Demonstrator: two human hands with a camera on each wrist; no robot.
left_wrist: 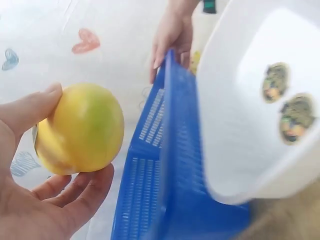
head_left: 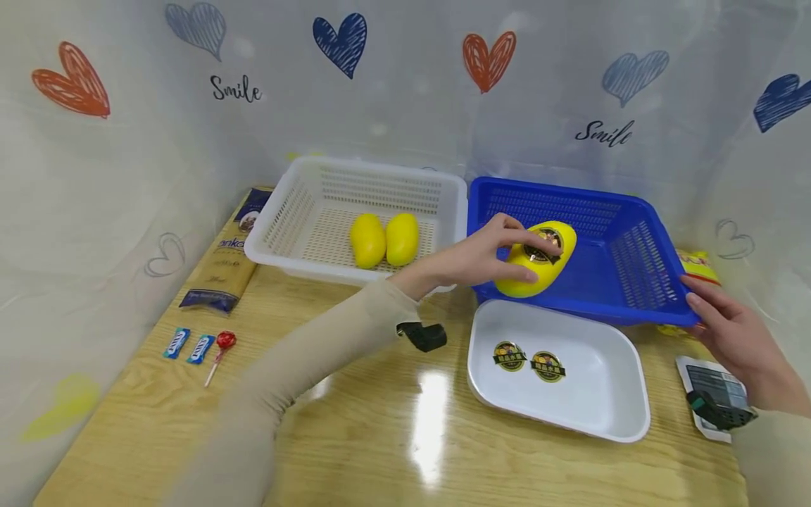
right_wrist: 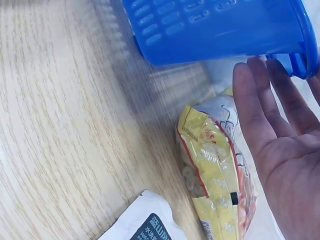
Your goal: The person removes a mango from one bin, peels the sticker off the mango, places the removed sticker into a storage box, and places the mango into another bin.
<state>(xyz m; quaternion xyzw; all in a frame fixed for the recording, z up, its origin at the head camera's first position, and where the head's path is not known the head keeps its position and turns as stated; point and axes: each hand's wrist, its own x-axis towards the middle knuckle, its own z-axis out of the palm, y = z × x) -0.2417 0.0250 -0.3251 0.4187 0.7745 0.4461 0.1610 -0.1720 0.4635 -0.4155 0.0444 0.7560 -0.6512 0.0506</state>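
Observation:
My left hand point(head_left: 478, 253) grips a yellow mango point(head_left: 541, 275) between thumb and fingers, over the left part of the blue basket point(head_left: 598, 271). A dark round sticker point(head_left: 541, 245) is on the mango's upper side. In the left wrist view, the mango point(left_wrist: 92, 127) shows a greenish patch. My right hand point(head_left: 741, 338) holds the basket's right front corner, its thumb over the rim. From the right wrist view, its fingers point(right_wrist: 257, 107) reach beneath that rim. Two more mangoes point(head_left: 402, 239) lie side by side in the white basket point(head_left: 272, 246).
In front of the blue basket stands a white tray point(head_left: 570, 408) with two round stickers point(head_left: 548, 367). A brown packet point(head_left: 222, 278), two blue candies point(head_left: 200, 349) and a red lollipop point(head_left: 225, 340) lie left. Right are a yellow bag point(right_wrist: 215, 160) and a white pouch point(head_left: 703, 426).

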